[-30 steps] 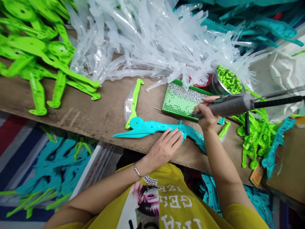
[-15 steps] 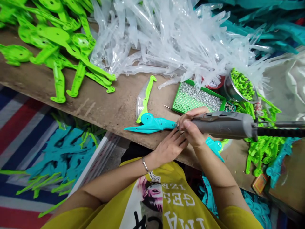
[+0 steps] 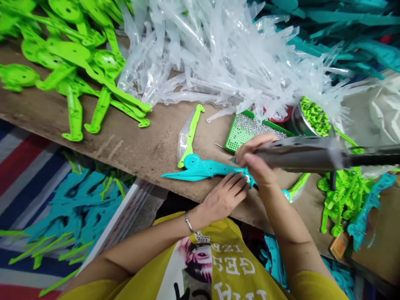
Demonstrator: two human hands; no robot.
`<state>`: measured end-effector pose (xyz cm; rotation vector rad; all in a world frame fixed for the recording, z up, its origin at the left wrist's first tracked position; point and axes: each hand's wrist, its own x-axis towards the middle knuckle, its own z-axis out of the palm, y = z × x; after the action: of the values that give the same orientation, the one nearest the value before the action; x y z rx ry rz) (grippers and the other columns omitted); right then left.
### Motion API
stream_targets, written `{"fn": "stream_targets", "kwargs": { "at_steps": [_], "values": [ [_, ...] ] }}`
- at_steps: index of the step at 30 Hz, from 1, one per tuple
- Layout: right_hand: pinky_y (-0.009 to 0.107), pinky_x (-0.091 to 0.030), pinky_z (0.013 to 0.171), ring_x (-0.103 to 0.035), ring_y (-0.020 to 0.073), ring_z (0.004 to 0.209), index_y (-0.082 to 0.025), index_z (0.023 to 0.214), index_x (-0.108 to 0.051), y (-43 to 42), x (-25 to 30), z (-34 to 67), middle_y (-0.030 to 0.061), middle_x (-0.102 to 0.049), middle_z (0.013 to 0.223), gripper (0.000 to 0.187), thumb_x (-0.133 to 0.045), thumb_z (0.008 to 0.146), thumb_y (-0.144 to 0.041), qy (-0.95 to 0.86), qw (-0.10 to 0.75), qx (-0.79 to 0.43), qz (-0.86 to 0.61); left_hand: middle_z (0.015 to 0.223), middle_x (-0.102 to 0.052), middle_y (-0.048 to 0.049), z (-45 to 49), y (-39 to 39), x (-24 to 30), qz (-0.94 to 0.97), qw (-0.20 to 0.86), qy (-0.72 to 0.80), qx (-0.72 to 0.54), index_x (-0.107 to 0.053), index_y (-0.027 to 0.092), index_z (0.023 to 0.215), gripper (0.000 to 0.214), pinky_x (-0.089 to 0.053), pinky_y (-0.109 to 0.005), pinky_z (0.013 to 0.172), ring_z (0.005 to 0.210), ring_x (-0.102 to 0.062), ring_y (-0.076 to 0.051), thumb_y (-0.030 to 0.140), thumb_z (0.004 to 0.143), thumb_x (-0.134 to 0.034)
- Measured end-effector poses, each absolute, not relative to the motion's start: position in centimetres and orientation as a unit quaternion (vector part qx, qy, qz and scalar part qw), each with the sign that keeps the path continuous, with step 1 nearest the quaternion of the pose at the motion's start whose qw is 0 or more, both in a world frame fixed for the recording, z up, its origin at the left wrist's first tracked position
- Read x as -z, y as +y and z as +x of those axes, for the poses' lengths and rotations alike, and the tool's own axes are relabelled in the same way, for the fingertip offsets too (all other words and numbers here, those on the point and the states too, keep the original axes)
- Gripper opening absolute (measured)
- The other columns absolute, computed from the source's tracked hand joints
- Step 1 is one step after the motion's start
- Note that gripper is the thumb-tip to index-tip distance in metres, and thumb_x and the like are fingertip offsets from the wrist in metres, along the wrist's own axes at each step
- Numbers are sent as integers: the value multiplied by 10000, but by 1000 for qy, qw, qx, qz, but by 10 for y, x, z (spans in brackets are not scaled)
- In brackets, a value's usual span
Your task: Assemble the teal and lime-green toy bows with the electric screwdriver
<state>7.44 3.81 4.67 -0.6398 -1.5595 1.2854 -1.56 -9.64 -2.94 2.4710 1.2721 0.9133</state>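
A long teal plastic part (image 3: 203, 168) with a round disc and a pointed end lies near the table's front edge. The fingers of my left hand (image 3: 223, 196) lie over its right end, holding it against the table; the thumb is hidden. My right hand (image 3: 258, 160) is closed around the front of a grey power screwdriver (image 3: 300, 154), held nearly level just above that end. Its tip is hidden behind my fingers. Beyond the disc lies a lime-green strip with a clear blade (image 3: 189, 137). Another such green strip (image 3: 298, 187) lies right of my right forearm.
A green tray of small screws (image 3: 229, 139) and a metal bowl of lime pieces (image 3: 314, 118) stand beyond my right hand. Clear plastic parts (image 3: 218, 54) are heaped behind, lime parts (image 3: 68, 62) at left, teal parts (image 3: 343, 33) at back right. A white-edged ledge (image 3: 112, 216) runs below the table.
The screwdriver and my right hand have lifted slightly off the teal part, uncovering more of its right end. My left hand stays on the part.
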Motion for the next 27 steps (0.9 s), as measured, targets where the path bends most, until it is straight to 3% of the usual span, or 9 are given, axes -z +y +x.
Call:
{"fn": "stream_targets", "kwargs": {
  "at_steps": [2, 4, 9, 15, 27],
  "values": [
    [306, -489, 484, -540, 145, 447, -307, 1012, -625, 52, -53, 75, -81, -568, 565, 216, -755, 847, -359, -613, 582, -474, -246, 1469, -594, -166, -16, -97, 30, 848, 97, 429, -295, -577, 89, 1396, 392, -430, -524, 1232, 1465, -463, -313, 186, 1017, -558],
    [307, -487, 490, -536, 147, 443, -286, 968, -611, 62, -54, 78, -82, -550, 550, 214, -765, 835, -350, -595, 616, -439, -272, 1495, -579, -165, -17, -97, 31, 851, 88, 430, -287, -563, 94, 1416, 406, -425, -526, 1235, 1472, -461, -313, 189, 1021, -555],
    [307, -484, 515, -519, 135, 448, -245, 915, -580, 68, -37, 87, -80, -514, 544, 263, -750, 834, -429, -600, 573, -427, -360, 1467, -605, -168, -18, -97, 31, 848, 75, 428, -302, -583, 85, 1381, 385, -449, -511, 1220, 1446, -500, -321, 183, 1009, -578],
    [298, -478, 514, -519, 136, 444, -254, 960, -566, 69, -29, 84, -89, -542, 545, 260, -756, 813, -351, -577, 609, -423, -342, 1472, -601, -167, -18, -97, 32, 849, 76, 428, -300, -571, 86, 1395, 392, -448, -513, 1224, 1457, -491, -318, 175, 1013, -569],
    [293, -475, 510, -526, 128, 434, -244, 937, -588, 76, -22, 83, -90, -547, 537, 223, -738, 797, -330, -587, 590, -434, -345, 1471, -601, -162, -17, -97, 32, 850, 73, 427, -298, -581, 79, 1392, 397, -434, -508, 1234, 1458, -485, -322, 180, 1008, -578]
  ]
}}
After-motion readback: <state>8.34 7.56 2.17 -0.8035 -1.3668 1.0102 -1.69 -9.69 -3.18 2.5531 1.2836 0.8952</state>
